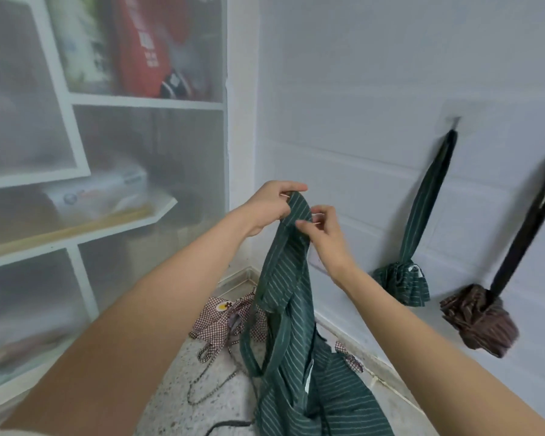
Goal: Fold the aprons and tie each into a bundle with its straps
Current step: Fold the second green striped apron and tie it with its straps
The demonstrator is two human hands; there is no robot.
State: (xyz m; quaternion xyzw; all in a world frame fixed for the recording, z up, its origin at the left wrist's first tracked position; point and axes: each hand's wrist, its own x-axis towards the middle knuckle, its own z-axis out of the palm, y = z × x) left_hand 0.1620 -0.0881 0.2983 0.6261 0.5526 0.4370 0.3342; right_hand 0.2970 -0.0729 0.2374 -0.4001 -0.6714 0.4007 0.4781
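Green striped apron [291,309]: held up at centre frame by its top loop; the body hangs down to the speckled floor [177,404] at lower centre, so the cloth drapes straight, probably to find its edges before folding.
Left hand [269,207]: just left of centre, fingers curled over the top of the loop, thumb and forefinger pinching the fabric where it bends.
Right hand [326,234]: just right of the loop, fingertips pressed together on the strap edge below the left hand's pinch; it looks like a light hold that steadies the loop.
Checked apron [224,319]: red-and-white, crumpled on the floor behind the green one at lower centre, its thin ties trailing toward the bottom edge; not yet folded.
Green bundle [403,283]: right of centre, already tied, hanging by its strap from a hook [455,121] on the white wall, likely the pattern for the rest.
Dark brown bundle [480,320]: far right, hung the same way by a black strap.
Shelving [76,184]: left half of the frame, behind a translucent cover; a red bag [139,42] sits in the top compartment, a pale box [101,193] lower down. Other contents are too blurred to tell.
Stage: folding of the green apron seems only just begun.
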